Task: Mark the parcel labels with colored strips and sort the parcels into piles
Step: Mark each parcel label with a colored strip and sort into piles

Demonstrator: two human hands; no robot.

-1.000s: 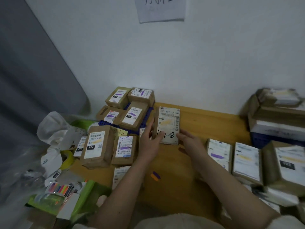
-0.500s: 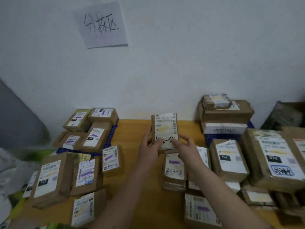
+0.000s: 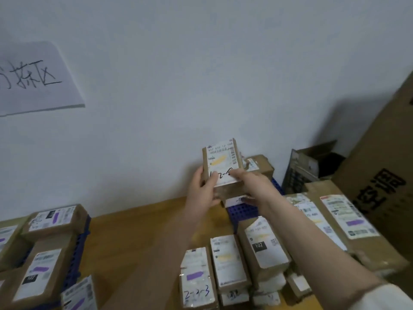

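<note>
Two hands: left hand, right hand | fingers grip parcel | upright, label facing camera

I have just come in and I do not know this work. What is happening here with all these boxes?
A person is sorting parcels. Both hands, left and right, hold a small cardboard parcel with a yellow strip on its label above the stack at the wall. Other labelled parcels, some marked purple, lie in piles on the wooden table.

Both hands grip yellow-marked parcel, parcel piles below
</note>
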